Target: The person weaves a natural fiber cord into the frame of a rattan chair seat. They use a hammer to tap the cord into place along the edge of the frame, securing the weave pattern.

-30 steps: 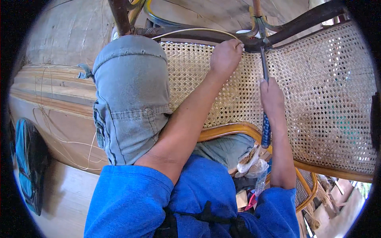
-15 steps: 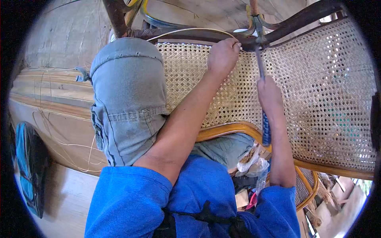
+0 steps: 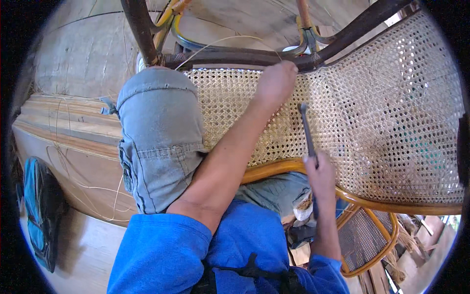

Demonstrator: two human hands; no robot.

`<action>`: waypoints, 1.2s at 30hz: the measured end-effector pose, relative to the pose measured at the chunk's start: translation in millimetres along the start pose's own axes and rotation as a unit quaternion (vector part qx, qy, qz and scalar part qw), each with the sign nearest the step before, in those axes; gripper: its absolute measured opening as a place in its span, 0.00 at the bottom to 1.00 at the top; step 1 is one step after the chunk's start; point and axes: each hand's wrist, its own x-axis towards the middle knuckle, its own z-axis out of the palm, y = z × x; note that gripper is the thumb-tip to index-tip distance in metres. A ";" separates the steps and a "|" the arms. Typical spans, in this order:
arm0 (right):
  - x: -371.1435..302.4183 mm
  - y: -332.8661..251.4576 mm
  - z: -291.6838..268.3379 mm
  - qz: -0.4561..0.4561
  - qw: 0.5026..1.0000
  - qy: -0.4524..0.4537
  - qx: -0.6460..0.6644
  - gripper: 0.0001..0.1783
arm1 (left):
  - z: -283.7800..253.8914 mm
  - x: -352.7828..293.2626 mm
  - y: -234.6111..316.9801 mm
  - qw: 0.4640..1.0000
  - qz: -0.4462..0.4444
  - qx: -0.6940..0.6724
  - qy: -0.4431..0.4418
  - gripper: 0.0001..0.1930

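A woven cane panel (image 3: 230, 105) stretches across a chair frame in front of me. My left hand (image 3: 276, 83) is closed at its far edge, beside the dark frame rail (image 3: 230, 58), with fingers pinched on a thin cane strip (image 3: 230, 37). From those fingers the strip arcs left over the rail, down toward my knee. My right hand (image 3: 321, 177) grips a hammer (image 3: 307, 132) by its handle. The hammer's small dark head is over the panel, apart from the rail and nearer to me than my left hand. My left fingertips are slightly blurred.
My raised knee in grey trousers (image 3: 161, 112) stands left of the panel. A curved rattan bar (image 3: 274, 169) borders the near side. At lower left are stacked boards (image 3: 73, 117), loose cane strands and a black-and-blue bag (image 3: 39, 210). Another rattan piece (image 3: 367, 235) is at lower right.
My right hand and the hammer have pulled back from the frame joint toward me and slightly left. My left hand stays at the rail. The view has shifted a little.
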 end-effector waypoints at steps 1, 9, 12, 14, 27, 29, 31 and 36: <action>-12.2 5.6 6.0 0.016 1.000 -0.018 0.016 0.15 | 6.2 3.6 2.6 0.998 0.029 0.045 -0.041 0.14; -58.2 15.8 41.0 0.042 0.994 0.017 0.095 0.15 | 29.0 22.2 19.0 0.938 0.063 0.292 -0.176 0.12; -56.6 22.5 46.3 0.042 0.994 0.017 0.097 0.15 | 17.5 22.4 24.6 0.920 0.076 0.318 -0.216 0.11; -55.1 21.5 47.1 0.022 0.995 0.032 0.097 0.16 | 12.2 15.3 29.1 0.930 0.073 0.305 -0.189 0.11; -84.7 36.3 49.3 -0.055 0.988 0.109 0.097 0.23 | -27.2 -45.0 46.6 0.796 -0.234 -0.516 -0.210 0.13; -80.1 33.8 46.1 -0.056 0.984 0.125 0.117 0.20 | -19.9 -50.3 37.7 0.787 -0.218 -0.516 -0.256 0.14; -74.5 32.9 43.3 -0.051 0.982 0.124 0.131 0.16 | -12.0 -54.3 27.5 0.748 -0.251 -0.550 -0.273 0.16; -53.2 26.0 36.4 -0.058 0.942 0.232 0.236 0.07 | -1.0 -60.7 22.0 0.701 -0.296 -0.593 -0.266 0.26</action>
